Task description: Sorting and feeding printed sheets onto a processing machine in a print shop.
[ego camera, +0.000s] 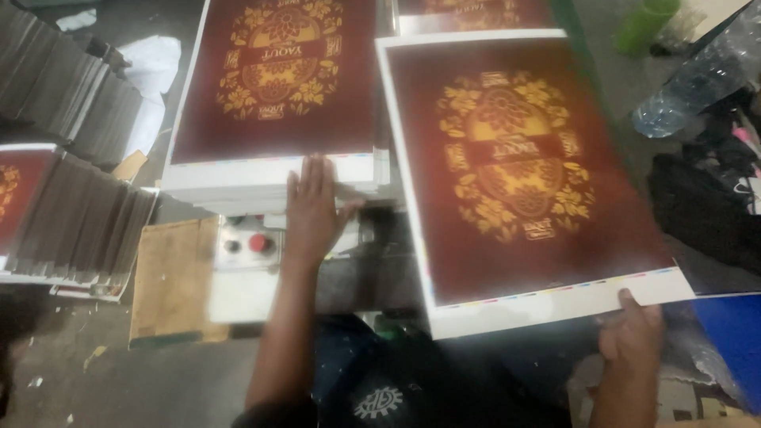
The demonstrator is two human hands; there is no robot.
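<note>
At far left, fanned stacks of printed sheets [71,230] lie edge-on, grey at the edges, one dark red face showing. Just right of them, a wooden board [170,277] sits near a white control box [242,254] with a red button.

The left hand [313,206] is extended forward, palm down, fingers flat and together, pressing the near edge of the sheet stack [273,170]; it grips nothing. The top sheet is dark red with a gold floral oval emblem and a white margin.

The loose sheet [523,174] lies right of the stack, long axis running near to far, tilted slightly. The right hand [630,333] pinches its near right corner, thumb on top.

At far right, a clear plastic bottle [690,87] and dark cloth [705,206].
</note>
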